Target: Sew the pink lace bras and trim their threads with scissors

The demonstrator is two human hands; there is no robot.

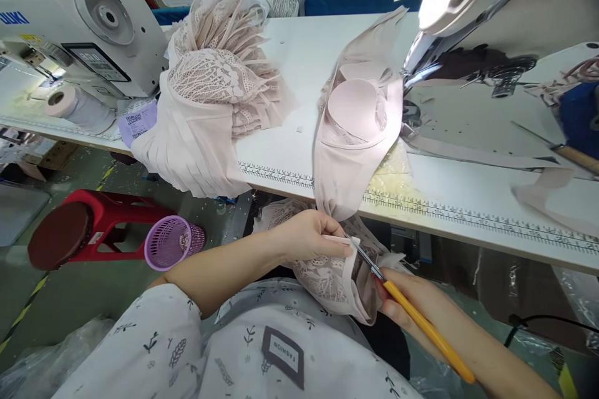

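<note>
My left hand (313,237) is closed in a pinch on the edge of a beige lace bra (322,274), which hangs over my lap below the table's front edge. My right hand (402,299) grips a slim tool with an orange handle (428,330) and a narrow metal end. Its tip meets the fabric edge beside my left fingertips; the exact kind of tool cannot be made out. Above my hands, another beige bra with moulded cups (353,109) lies on the table and hangs over its edge, next to the sewing machine on the right (463,0).
A heap of beige lace bras (210,75) covers the table's left-middle part. Left of it stand another sewing machine (88,19) and a thread cone (79,109). A printed ruler strip (449,215) runs along the front edge. On the floor are a red stool (116,215) and purple basket (161,243).
</note>
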